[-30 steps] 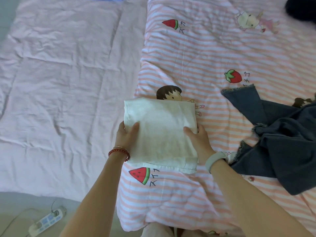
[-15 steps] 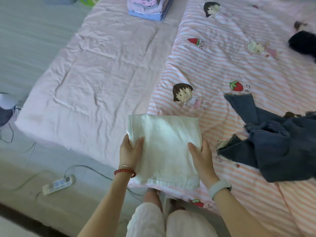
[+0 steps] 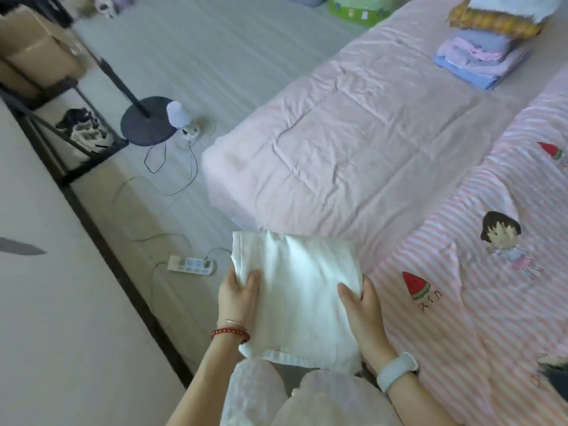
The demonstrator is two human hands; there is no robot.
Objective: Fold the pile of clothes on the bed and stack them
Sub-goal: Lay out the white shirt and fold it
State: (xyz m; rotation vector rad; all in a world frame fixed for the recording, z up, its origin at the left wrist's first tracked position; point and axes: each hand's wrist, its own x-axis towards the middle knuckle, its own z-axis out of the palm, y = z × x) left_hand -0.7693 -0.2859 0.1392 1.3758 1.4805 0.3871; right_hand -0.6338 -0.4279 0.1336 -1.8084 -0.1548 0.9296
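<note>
Folded white garment is up off the bed, held over the person's knees at the mattress corner. Left hand clasps its left edge, thumb on top; right hand clasps the right edge the same way. Far up the pink sheet, a stack of folded clothes sits near the striped quilt. Power strip lies on the floor.

Two hands, one folded white garment

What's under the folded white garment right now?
Both hands, left hand and right hand, grip the folded white garment by its sides; the person's knees show below. Fingers beneath are hidden.
</note>
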